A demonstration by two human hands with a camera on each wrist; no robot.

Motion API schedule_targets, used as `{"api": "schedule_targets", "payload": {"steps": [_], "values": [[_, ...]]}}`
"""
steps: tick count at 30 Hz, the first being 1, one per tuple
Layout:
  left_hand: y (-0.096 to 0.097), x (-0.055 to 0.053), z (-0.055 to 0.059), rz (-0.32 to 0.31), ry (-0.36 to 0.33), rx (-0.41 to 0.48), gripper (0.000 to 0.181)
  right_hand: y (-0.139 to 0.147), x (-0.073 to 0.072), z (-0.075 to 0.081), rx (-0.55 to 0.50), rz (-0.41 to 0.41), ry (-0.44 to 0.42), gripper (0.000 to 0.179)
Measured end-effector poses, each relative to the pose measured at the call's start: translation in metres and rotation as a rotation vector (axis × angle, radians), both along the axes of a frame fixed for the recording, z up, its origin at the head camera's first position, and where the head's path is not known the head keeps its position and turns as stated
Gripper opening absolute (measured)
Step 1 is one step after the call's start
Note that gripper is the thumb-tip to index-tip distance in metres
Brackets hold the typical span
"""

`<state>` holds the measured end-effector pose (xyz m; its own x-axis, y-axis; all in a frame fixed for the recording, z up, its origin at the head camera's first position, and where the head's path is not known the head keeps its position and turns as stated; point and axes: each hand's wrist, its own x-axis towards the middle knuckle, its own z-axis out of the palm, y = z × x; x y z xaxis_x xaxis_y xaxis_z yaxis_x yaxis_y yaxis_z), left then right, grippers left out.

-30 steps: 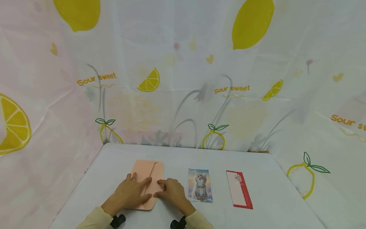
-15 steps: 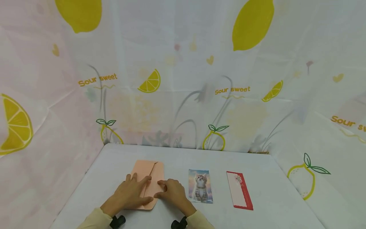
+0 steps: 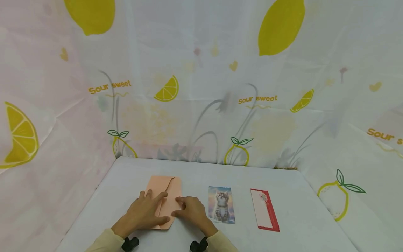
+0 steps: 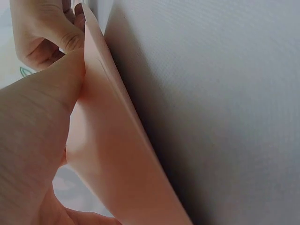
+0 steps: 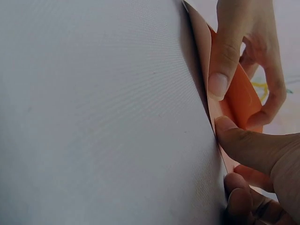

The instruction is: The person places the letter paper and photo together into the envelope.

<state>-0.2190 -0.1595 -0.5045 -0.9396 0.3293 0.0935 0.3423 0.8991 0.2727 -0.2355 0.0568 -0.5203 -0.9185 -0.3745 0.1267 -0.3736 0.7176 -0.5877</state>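
A peach paper envelope [image 3: 158,183] lies on the left part of the white table, a flap edge running along its length. My left hand [image 3: 142,211] rests on it with fingers spread; the thumb [image 5: 219,84] presses near the right long edge. At that same edge my right hand [image 3: 192,211] pinches the paper, its thumb [image 5: 234,133] on top and the other fingers curled. In the right wrist view the paper stands slightly raised, with a darker orange fold [image 5: 241,91] behind the thumbs. The left wrist view shows the envelope's near end [image 4: 126,164] close over the table.
Right of the envelope lies a card with a kitten picture [image 3: 221,204]. Farther right is a narrow pink card with a red border and a flower [image 3: 264,210]. A lemon-print cloth [image 3: 201,115] hangs behind and beside the white table [image 3: 192,171].
Both hands keep almost the same places on the envelope. The whole head view shifts slightly to the right; the cards lie as before.
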Motion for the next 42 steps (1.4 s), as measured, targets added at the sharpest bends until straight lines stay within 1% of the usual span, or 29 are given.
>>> {"api": "schedule_targets", "payload": {"steps": [7,14,18,21,24,26,30,37,42], "values": [[0.001,0.001,-0.001,0.012,0.004,0.003,0.084,0.002,-0.001,0.001,0.000,-0.003,-0.013,0.054],[0.002,0.000,0.001,0.005,0.025,0.003,0.084,0.004,-0.004,0.001,-0.012,0.008,-0.020,0.055],[0.002,0.001,0.002,0.009,0.019,0.003,0.085,0.006,-0.004,0.001,-0.027,0.042,-0.035,0.057],[0.002,0.002,0.002,0.013,0.013,0.004,0.085,0.009,-0.004,0.003,-0.054,0.083,-0.051,0.059],[0.002,0.002,0.002,0.015,0.013,0.004,0.085,0.013,-0.003,0.005,-0.081,0.116,-0.071,0.058],[0.001,0.001,0.001,0.016,0.015,0.004,0.085,0.017,-0.002,0.006,-0.095,0.125,-0.088,0.055],[0.001,0.001,-0.001,0.022,0.017,0.001,0.086,0.027,-0.002,0.007,-0.124,0.122,-0.105,0.054],[0.001,0.002,-0.002,0.027,0.037,-0.008,0.086,0.054,-0.001,0.010,-0.169,0.084,-0.050,0.053],[0.000,0.002,-0.004,0.026,0.045,-0.008,0.087,0.080,0.002,0.010,-0.185,0.047,-0.057,0.052]]}}
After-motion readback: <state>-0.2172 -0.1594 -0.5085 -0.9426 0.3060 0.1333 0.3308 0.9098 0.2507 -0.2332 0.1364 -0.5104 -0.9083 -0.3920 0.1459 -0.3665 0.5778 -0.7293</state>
